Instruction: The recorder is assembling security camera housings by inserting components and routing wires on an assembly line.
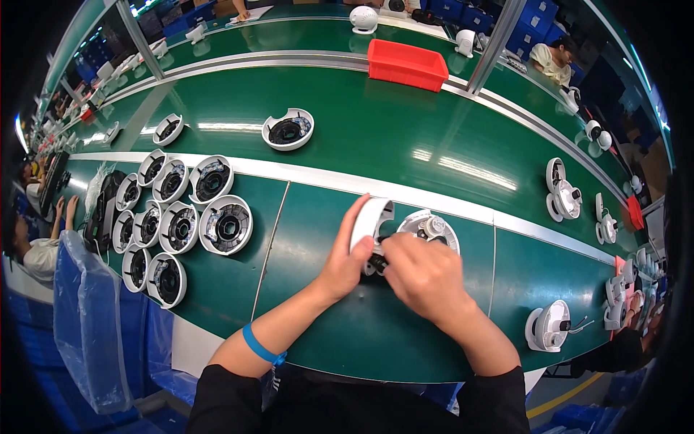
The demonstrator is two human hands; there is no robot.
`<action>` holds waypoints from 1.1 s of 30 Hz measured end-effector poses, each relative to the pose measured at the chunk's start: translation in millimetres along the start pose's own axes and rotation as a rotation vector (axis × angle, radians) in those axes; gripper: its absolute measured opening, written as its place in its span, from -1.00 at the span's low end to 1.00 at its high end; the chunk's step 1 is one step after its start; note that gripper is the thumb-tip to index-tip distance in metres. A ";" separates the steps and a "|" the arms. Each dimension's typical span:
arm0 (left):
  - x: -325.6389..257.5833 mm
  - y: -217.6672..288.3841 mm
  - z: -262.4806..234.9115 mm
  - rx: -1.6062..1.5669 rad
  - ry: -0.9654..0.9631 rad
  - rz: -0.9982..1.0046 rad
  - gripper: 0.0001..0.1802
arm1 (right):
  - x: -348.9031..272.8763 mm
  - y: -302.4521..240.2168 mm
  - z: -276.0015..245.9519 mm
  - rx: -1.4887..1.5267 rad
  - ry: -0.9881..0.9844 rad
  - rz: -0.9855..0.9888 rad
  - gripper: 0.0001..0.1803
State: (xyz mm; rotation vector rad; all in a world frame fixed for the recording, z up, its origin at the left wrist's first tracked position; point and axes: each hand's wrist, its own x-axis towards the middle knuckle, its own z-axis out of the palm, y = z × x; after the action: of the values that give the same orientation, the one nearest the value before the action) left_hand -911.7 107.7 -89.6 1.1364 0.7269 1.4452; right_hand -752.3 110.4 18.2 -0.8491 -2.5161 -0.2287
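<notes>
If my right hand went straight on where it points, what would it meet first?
Your right hand would likely meet the white shell in your left hand first; depth and contact are hard to tell.

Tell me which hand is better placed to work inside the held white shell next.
Probably the right hand: it is at the open side of the white shell, while the left hand grips the outside.

Factory assembly line with green belt [347, 119] and clustered white housings [179, 227].
</notes>
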 end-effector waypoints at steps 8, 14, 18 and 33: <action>11.9 2.5 -4.9 -0.522 0.318 -0.261 -0.34 | -10.5 40.1 -62.0 1.095 -0.591 0.632 -0.25; -14.1 21.3 15.3 0.323 0.373 0.100 -0.38 | 25.7 28.3 -69.6 1.366 -0.041 0.835 -0.52; -31.8 71.4 40.9 0.592 0.018 0.095 -0.84 | 51.7 70.2 -71.2 0.951 0.094 0.866 -0.58; 5.4 169.5 3.8 0.225 0.145 -0.383 -0.38 | -79.3 -54.8 -334.6 0.395 -0.287 0.538 -0.64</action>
State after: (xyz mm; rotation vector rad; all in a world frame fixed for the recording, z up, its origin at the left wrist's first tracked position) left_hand -971.8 77.3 66.1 0.9978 1.1651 1.1477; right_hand -602.8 -75.1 272.1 -1.4094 -2.3397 0.5810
